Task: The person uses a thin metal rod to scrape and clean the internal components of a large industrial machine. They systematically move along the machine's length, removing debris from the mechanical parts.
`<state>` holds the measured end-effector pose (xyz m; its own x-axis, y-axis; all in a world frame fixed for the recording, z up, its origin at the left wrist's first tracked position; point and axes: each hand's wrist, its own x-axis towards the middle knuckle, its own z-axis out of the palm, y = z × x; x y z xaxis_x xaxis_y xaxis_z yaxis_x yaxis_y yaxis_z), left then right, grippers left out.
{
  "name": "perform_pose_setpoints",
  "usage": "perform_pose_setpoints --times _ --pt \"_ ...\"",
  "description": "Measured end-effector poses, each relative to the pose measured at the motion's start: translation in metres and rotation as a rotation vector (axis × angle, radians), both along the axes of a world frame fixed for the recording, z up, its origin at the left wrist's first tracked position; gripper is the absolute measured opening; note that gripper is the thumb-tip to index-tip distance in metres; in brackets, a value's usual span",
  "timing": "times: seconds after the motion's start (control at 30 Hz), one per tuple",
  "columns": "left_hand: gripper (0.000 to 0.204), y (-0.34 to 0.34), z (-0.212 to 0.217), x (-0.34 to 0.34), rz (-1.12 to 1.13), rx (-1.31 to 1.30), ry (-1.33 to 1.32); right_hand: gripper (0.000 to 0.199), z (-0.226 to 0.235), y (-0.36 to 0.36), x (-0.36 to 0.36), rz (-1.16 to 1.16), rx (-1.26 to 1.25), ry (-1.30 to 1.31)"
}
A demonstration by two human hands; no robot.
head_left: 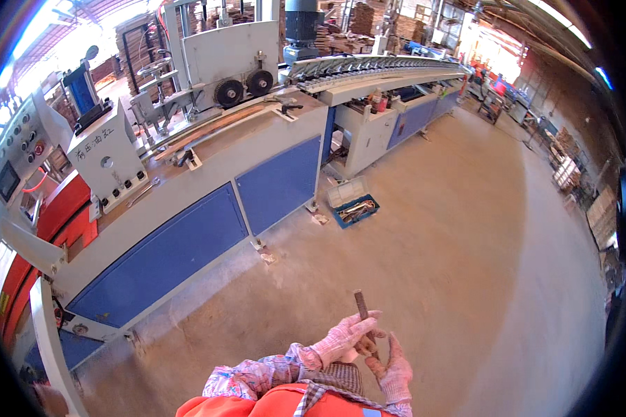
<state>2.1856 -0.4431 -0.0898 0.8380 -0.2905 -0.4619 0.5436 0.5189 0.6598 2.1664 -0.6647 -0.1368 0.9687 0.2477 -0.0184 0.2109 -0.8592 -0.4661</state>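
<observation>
In the head view, the left hand [337,340] reaches in from the lower left, gloved, its floral sleeve [257,375] angled across the body, fingers curled closed round a narrow brown strip [360,303] that juts upward from the grip, over the floor [466,278]. The gloved right hand [396,375] rises nearly upright just beside it, thumb and forefinger parted near the strip's lower part; whether they pinch it, I cannot tell

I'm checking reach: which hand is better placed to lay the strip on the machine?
Probably the left hand: it grips the strip and is nearer the machine, which stands ahead and leftward. The right hand, by the strip's lower end, is farther away.
</observation>
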Motion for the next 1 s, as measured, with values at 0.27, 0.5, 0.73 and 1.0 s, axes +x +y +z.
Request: perform_pose_setpoints --times 0.27,0.5,0.73,1.0 --pt "0.04 -0.012 -0.028 0.144 0.347 -0.111 0.07 0.053 0.013 -0.035 0.176 0.214 -0.117 0.293" --pt "0.046 0.058 -0.029 0.183 0.949 -0.036 0.17 0.058 0.041 0.018 0.344 0.862 -0.226 0.217" --pt "0.051 0.182 -0.029 0.243 1.347 -0.082 0.13 0.059 0.092 0.157 0.45 1.18 -0.167 0.078" --pt "0.051 0.435 0.024 0.387 1.317 0.039 -0.216 0.058 0.134 0.41 0.552 1.122 0.074 -0.184"
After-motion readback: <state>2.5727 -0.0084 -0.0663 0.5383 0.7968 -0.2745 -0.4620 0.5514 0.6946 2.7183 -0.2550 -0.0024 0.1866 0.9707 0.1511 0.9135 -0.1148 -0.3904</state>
